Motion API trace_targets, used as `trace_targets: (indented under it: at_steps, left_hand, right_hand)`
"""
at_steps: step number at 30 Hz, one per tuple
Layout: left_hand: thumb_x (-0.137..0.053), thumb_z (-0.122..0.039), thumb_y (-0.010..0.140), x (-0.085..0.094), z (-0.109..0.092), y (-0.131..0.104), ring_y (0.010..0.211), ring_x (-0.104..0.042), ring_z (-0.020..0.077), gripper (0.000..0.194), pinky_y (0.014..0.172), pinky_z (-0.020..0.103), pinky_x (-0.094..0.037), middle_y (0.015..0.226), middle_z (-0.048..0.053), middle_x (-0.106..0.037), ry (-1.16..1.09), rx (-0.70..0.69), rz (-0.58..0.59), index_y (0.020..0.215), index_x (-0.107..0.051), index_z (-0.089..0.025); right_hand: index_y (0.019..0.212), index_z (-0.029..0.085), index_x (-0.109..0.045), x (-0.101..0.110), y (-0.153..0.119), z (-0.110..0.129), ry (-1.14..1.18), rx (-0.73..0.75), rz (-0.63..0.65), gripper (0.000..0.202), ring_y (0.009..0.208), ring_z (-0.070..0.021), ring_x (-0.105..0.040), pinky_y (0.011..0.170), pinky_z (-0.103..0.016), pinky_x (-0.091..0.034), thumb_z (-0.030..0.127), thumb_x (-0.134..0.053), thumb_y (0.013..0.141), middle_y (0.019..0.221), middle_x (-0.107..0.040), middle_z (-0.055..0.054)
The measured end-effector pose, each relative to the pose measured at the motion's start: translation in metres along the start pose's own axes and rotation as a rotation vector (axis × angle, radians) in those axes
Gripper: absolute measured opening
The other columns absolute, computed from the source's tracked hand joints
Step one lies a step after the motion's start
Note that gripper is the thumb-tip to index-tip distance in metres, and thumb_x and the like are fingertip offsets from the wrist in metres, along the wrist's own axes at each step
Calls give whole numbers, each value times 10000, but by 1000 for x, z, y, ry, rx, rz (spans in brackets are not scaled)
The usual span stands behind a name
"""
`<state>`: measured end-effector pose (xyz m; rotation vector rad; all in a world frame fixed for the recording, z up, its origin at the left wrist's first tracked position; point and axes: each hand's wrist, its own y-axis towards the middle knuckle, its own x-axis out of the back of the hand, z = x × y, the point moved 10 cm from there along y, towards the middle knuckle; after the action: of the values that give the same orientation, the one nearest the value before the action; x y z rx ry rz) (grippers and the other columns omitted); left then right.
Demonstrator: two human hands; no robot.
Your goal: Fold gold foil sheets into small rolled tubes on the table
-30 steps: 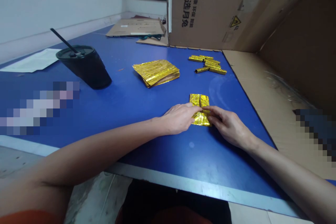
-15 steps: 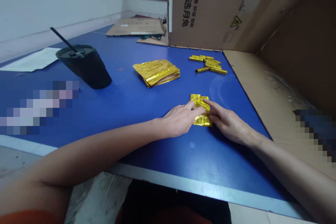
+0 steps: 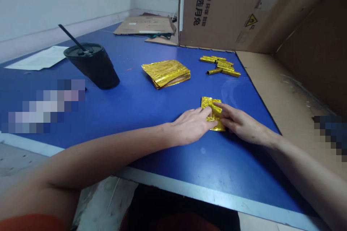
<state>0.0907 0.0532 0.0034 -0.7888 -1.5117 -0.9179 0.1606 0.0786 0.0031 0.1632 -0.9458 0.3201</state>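
my left hand [image 3: 191, 127] and right hand [image 3: 241, 123] press flat, fingers extended, on a folded gold foil sheet [image 3: 213, 110] – nothing pinched. it lies between them on the blue table [image 3: 151, 104], long axis running away from me; foil stack [image 3: 166, 73] farther off.

Blue worktop [image 3: 141, 108] with a pale metal front edge. White wall [image 3: 54, 0] along the far left side, a low ledge at its foot. Large brown cardboard box [image 3: 230, 11] with printed characters stands at the back; flattened cardboard [image 3: 284, 104] lines the right. Grey floor [image 3: 108, 205] below. Light dim, even.
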Motion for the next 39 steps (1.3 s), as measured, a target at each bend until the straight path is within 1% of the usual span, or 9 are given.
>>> trace_targets:
  at_steps: [5, 7, 11, 17, 21, 24, 27, 33, 39]
  left_hand:
    - [-367, -146, 869, 13, -16, -1, 968, -445, 231, 243, 794, 361, -317, 957, 73, -535, 196, -70, -168, 1009, -565, -163]
    - [-396, -118, 853, 13, -23, -2, 981, -445, 231, 216, 845, 374, -290, 912, 66, -561, 228, -122, -209, 955, -585, -144]
    - [-444, -105, 827, 2, -27, 1, 871, -485, 200, 161, 742, 308, -349, 848, 58, -580, 177, -183, -137, 893, -590, -124]
    - [-377, -92, 843, -1, -25, 2, 872, -491, 202, 259, 669, 283, -388, 951, 68, -582, 116, -137, -48, 1061, -514, -111]
    - [-382, -98, 839, -2, -25, 3, 904, -479, 202, 273, 667, 266, -399, 982, 74, -572, 119, -135, -4, 1086, -495, -124]
    - [-359, -103, 847, -1, -25, 2, 926, -474, 213, 304, 657, 272, -412, 1024, 85, -552, 109, -124, 12, 1130, -466, -133]
    - [-350, -113, 853, -2, -25, 0, 958, -467, 224, 351, 641, 267, -419, 1067, 92, -523, 106, -117, 23, 1193, -417, -169]
    - [-362, -132, 848, -3, -24, -1, 923, -477, 230, 383, 614, 269, -424, 1025, 101, -496, 144, -94, 19, 1221, -398, -209]
    - [-360, -146, 839, -3, -23, 0, 866, -481, 226, 383, 597, 279, -419, 964, 102, -487, 139, -94, 18, 1211, -423, -215]
  right_hand:
    - [1239, 188, -452, 1, 2, 5, -12, 7, -2, 496, 698, -187, -618, 633, -312, -491, 168, -418, 745, 772, -660, -36]
    - [1245, 184, -444, 0, 2, 6, -32, 10, 4, 501, 691, -184, -616, 623, -306, -487, 161, -406, 746, 759, -655, -33]
    - [1268, 164, -412, -1, 1, 2, -74, -30, 8, 521, 673, -180, -607, 589, -285, -472, 165, -402, 747, 729, -642, -30]
    - [1267, 120, -408, 0, -1, -8, -93, -103, -13, 520, 638, -182, -600, 566, -290, -467, 190, -431, 752, 720, -644, -40]
    - [1245, 129, -435, 1, -1, -6, -144, -73, -25, 474, 799, -211, -618, 688, -332, -480, 189, -414, 775, 904, -660, -85]
    - [1246, 139, -434, 0, 0, -3, -158, -24, -34, 460, 956, -222, -585, 812, -359, -452, 168, -389, 789, 1084, -617, -104]
    - [1251, 134, -430, -1, -1, -1, -157, -7, -36, 454, 1025, -225, -558, 866, -367, -433, 165, -372, 802, 1143, -592, -109]
    - [1269, 198, -405, -3, -4, 1, -221, 12, -40, 446, 1018, -236, -568, 836, -400, -461, 186, -359, 825, 1085, -629, -81]
    - [1284, 187, -375, -4, -3, 6, -275, 7, -4, 452, 901, -223, -619, 745, -367, -494, 182, -336, 833, 1005, -658, -84]
